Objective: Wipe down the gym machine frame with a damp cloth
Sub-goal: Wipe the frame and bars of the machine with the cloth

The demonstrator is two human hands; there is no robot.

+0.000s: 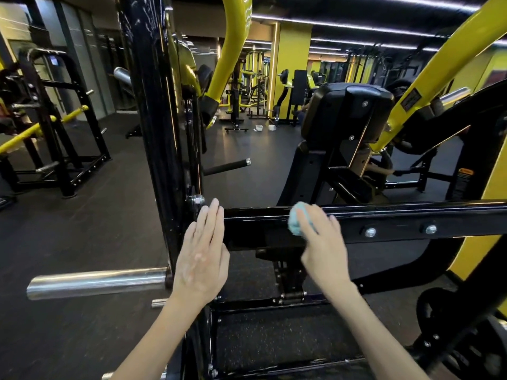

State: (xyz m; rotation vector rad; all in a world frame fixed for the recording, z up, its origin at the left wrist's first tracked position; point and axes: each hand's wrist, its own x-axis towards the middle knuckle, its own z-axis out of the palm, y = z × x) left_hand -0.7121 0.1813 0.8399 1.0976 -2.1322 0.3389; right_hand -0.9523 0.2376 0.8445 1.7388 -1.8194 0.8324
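Note:
A black horizontal frame bar of the gym machine runs across the middle of the view and joins a tall black upright post at the left. My right hand grips a bunched light-blue cloth and presses it against the bar's front face. My left hand lies flat with straight fingers at the joint of bar and post, holding nothing. Two bolts sit on the bar to the right of the cloth.
A chrome weight peg sticks out to the left at knee height. A black padded seat back and yellow lever arms rise behind the bar. Other black and yellow machines stand on the dark rubber floor.

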